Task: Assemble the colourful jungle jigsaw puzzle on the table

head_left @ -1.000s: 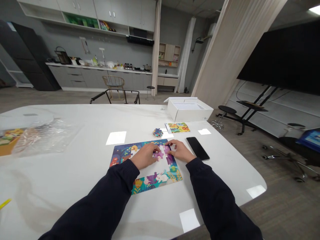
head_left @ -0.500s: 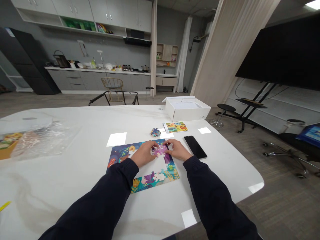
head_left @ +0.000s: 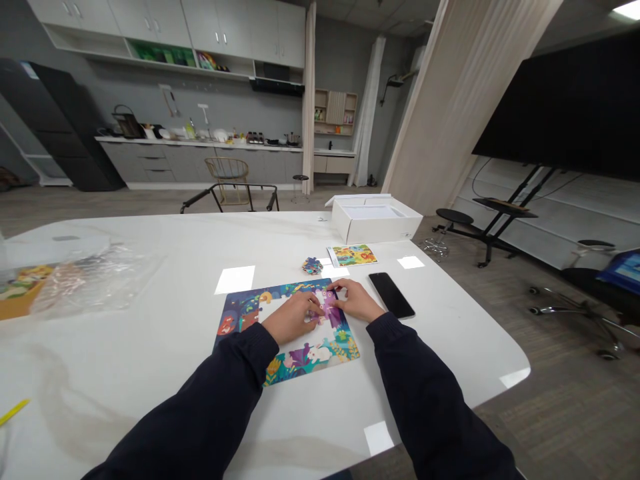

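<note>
A jigsaw puzzle (head_left: 295, 370) with a colourful animal picture lies on the white table, its border joined and part of its middle blank white. My left hand (head_left: 295, 317) reaches over that middle, thumb and fingers pinched at a purple puzzle piece (head_left: 321, 321). At the upper right border, my right hand (head_left: 357, 300) has bent fingers on the purple pieces (head_left: 331, 303). Fingers partly hide these pieces. Just beyond the puzzle is a small pile of loose puzzle pieces (head_left: 313, 266).
Beside my right hand lies a black phone (head_left: 391, 295). A picture card (head_left: 353, 255) and an open white box (head_left: 375, 223) are farther back. On the left, clear plastic bags (head_left: 95, 277) rest near an orange box (head_left: 23, 303). A yellow object (head_left: 14, 412) is at lower left.
My left hand has shifted slightly down and toward the right. The purple pieces that were between both hands now sit against the puzzle's right border. My right hand has hardly moved.
</note>
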`<state>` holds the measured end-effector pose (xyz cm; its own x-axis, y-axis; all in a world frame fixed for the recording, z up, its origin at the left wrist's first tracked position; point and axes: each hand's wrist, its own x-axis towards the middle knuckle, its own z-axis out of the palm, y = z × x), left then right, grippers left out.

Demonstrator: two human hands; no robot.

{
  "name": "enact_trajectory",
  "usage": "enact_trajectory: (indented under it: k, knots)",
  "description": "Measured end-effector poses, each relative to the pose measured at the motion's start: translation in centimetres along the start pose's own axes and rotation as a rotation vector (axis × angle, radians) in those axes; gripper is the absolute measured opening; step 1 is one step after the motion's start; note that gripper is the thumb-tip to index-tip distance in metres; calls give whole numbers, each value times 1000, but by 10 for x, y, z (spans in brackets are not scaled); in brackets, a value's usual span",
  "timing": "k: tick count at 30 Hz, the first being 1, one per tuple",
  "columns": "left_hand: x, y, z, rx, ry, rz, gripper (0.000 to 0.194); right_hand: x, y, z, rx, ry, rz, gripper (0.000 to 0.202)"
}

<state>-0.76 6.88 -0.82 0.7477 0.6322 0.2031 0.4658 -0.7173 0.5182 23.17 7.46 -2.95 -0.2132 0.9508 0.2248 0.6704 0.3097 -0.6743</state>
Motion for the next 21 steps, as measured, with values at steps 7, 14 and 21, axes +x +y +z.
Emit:
enact_trajectory:
  k: [7, 14, 21]
  knots:
    - [-2, 10, -1, 127, -39, 59, 27, 1, 2, 1, 7, 17, -11, 37]
    - [-7, 2, 5, 50, 40, 16, 28, 1, 4, 2, 13, 11, 3, 38]
    - [-8, -8, 11, -11, 100, -96, 40, 1, 1, 0, 15, 6, 12, 38]
